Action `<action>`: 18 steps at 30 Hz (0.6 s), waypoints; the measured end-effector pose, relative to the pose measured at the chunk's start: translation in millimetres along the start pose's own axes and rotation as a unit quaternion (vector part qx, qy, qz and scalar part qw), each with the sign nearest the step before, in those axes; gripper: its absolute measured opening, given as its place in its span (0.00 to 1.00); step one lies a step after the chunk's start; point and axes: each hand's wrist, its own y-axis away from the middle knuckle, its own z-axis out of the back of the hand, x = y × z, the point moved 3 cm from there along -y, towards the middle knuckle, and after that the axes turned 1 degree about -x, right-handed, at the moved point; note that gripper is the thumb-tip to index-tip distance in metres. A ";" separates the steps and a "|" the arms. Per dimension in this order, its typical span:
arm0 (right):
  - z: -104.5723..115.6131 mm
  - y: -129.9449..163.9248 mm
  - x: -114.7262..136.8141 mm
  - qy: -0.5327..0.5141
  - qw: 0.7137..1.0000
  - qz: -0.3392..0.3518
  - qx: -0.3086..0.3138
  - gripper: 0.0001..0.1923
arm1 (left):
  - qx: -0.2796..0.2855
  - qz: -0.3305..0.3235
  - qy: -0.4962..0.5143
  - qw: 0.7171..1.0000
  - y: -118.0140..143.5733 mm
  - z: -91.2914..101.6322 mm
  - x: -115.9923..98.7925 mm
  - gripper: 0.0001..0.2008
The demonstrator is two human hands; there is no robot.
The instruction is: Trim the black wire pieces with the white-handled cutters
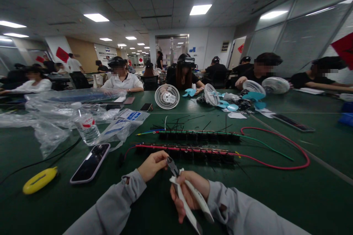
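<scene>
My right hand [197,185] is wrapped round white-handled cutting pliers [173,166], whose handles are spread apart and whose jaws point up and left. Close by the jaw tips, my left hand [152,166] is closed in a pinch; what its fingers hold, if anything, is too small to make out. Just beyond both hands lies a black wiring strip with a red cable [179,148] along it. Behind that is a second black strip with a green wire [198,132]. Dark cut-looking strands stick out around both strips.
On the left of the green table [132,213] are a phone [91,163], a yellow case-like object [40,180], a water bottle [86,125] and plastic bags [124,121]. A red cable loop extends right. Across the table, several people sit by fan parts, including a white fan grille [167,96].
</scene>
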 end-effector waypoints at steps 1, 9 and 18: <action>0.9 -0.3 -0.1 0.002 1.000 -0.001 -0.008 0.20 | -0.002 0.000 0.000 1.000 0.2 -0.2 -0.4 0.15; -4.0 -0.9 -0.1 0.024 0.996 -0.036 -0.084 0.16 | -0.011 -0.002 -0.006 1.000 1.3 -0.8 -4.0 0.16; -0.6 -3.7 -4.5 0.021 0.999 0.021 -0.026 0.22 | -0.012 0.000 -0.005 1.000 0.8 0.1 -2.1 0.16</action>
